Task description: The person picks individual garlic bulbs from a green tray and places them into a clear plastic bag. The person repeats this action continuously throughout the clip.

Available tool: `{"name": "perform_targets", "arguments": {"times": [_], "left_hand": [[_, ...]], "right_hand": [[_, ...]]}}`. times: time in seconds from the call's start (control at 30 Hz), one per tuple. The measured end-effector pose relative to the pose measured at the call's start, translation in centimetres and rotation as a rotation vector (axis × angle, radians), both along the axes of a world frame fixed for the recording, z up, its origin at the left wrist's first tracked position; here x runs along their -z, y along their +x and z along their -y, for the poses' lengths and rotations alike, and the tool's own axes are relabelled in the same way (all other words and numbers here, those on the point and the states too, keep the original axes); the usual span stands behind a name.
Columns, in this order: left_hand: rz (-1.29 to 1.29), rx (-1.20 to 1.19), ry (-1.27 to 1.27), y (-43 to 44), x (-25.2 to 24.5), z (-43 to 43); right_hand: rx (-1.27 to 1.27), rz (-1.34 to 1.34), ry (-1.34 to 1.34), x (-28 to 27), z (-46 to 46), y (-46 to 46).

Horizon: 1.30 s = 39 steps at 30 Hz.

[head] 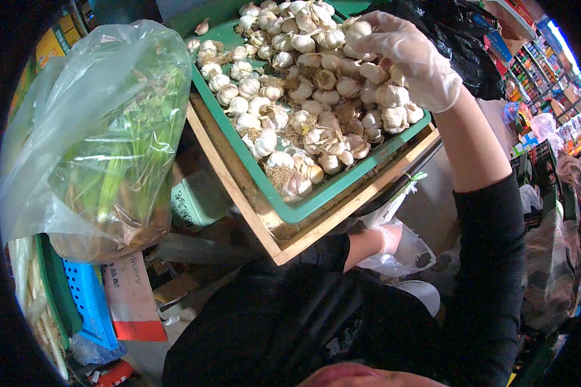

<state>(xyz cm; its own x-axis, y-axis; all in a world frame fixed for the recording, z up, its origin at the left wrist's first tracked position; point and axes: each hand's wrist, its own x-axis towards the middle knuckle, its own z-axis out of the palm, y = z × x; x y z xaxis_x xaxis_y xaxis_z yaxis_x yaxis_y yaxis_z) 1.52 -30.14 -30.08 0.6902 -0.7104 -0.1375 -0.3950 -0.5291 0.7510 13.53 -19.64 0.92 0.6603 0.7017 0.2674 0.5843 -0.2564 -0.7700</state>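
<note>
My right hand (406,60), in a thin translucent glove, reaches over the far right part of a green plastic tray (290,210) and has its fingers around a garlic bulb (358,30). Many more garlic bulbs (264,143) with dry roots lie heaped in the tray. Below the tray's near right edge is my left hand (390,238), also gloved, against a clear plastic bag (414,254); its fingers are largely hidden, so its grip cannot be told. The bag hangs near a black bar with a pale tie on it.
The tray rests on a wooden frame (232,193). A clear bag of leafy green vegetables (121,145) stands at left, above a blue perforated crate (89,305) and a printed cardboard piece (133,300). Black plastic (445,38) lies beyond my right hand; stocked shelves (542,67) stand far right.
</note>
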Motion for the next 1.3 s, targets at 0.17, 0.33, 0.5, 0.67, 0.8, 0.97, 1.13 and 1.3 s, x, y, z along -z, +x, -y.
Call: {"name": "perform_targets", "arguments": {"times": [0.17, 0.33, 0.5, 0.67, 0.8, 0.97, 1.13, 1.3], "left_hand": [[0.002, 0.011, 0.0, 0.3, -0.2, -0.3], [-0.008, -0.015, 0.005, 0.5, 0.1, -0.4], [-0.007, -0.012, 0.009, 0.4, -0.2, -0.4], [-0.005, 0.006, 0.003, 0.2, -0.6, -0.1], [-0.006, 0.022, -0.002, 0.1, -1.1, 0.0], [-0.008, 0.022, 0.002, 0.1, -0.9, -0.4], [-0.018, 0.015, 0.017, -0.2, -0.8, -0.7], [-0.016, 0.031, 0.016, -0.5, -1.1, -0.4]], "right_hand": [[0.074, 0.489, -0.429, 0.5, -2.3, 2.4], [0.135, 0.778, -0.589, 0.9, -3.4, 1.7], [0.23, 0.756, -0.507, 0.6, -2.9, 2.0], [0.15, 0.675, -0.413, 1.6, -2.6, 3.2], [0.156, 0.826, -0.401, 2.3, -2.6, 3.9], [0.133, 0.892, -0.289, 1.8, -2.0, 2.9], [0.153, 0.731, -0.39, -0.5, -1.4, 0.1], [-0.008, 0.694, -0.46, 1.8, -1.4, -2.2]]}}
